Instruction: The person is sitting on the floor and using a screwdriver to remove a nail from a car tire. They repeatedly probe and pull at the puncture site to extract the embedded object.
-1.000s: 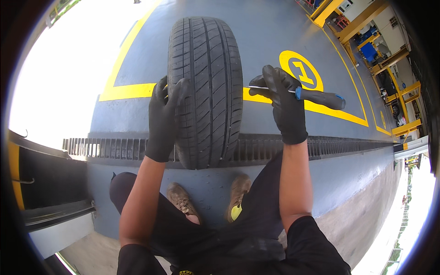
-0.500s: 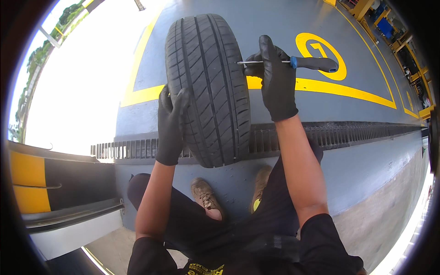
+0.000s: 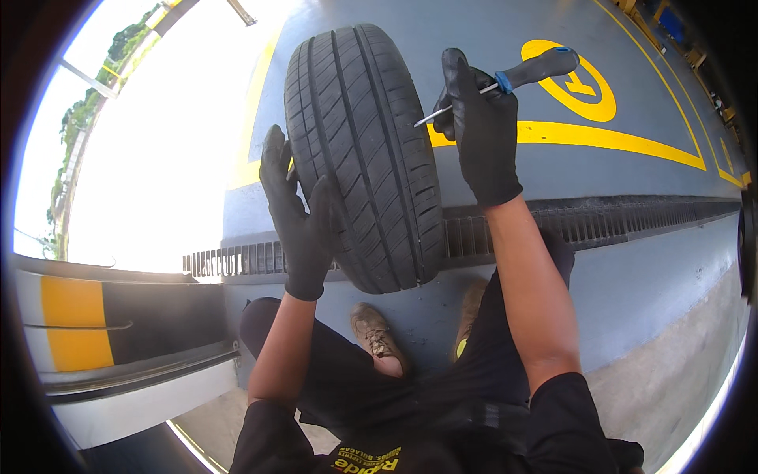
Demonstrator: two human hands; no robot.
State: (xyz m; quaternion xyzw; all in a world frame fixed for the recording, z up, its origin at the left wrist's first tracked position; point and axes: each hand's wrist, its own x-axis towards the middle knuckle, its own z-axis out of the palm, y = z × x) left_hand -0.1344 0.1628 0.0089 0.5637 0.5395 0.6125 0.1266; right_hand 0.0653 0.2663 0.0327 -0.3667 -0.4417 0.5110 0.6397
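Observation:
A black tyre (image 3: pixel 359 158) stands upright on its tread in front of me. My left hand (image 3: pixel 300 213), in a black glove, rests at its left side. The thumb lies against the tread edge, while the other fingers stretch up and apart along the sidewall. My right hand (image 3: pixel 483 134), gloved too, grips a screwdriver (image 3: pixel 530 71) by its shaft, just below the grey and blue handle. That handle points up to the right. The slim metal tip comes down at the tyre's right shoulder; whether it touches the rubber I cannot tell.
Behind my shoes (image 3: pixel 379 336) and the tyre's base runs a dark floor grate (image 3: pixel 553 225). Yellow lines (image 3: pixel 608 138) mark the grey floor. At left is a yellow and black striped barrier (image 3: pixel 75 324). Shelving (image 3: pixel 695 55) stands far right.
The screwdriver has tilted from level to handle-up, its tip now lower on the tyre's shoulder. My left fingers have straightened and loosened from the sidewall. The whole view has shifted slightly.

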